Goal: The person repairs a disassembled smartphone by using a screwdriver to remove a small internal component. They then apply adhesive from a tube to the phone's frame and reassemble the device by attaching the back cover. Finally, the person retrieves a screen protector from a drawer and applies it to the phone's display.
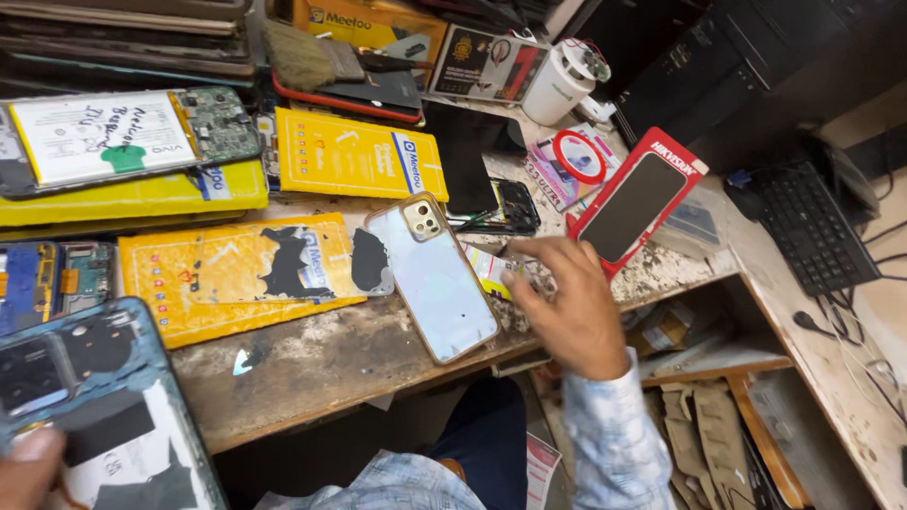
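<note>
We see a worn wooden tabletop [321,364], rough, scratched and stained. At centre lies a phone [436,280] with a glossy, pale, smooth back and a shiny gold rim. The yellow packets [227,274] to its left look like matt card, torn in patches. At lower left, an opened phone frame [104,406] shows dull blue plastic. Our sleeve [614,444] is soft patterned cloth.

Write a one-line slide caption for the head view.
Right hand reaches beside a pale blue phone in a tan case on a worn wooden workbench; left hand holds an opened teal phone body.
</note>
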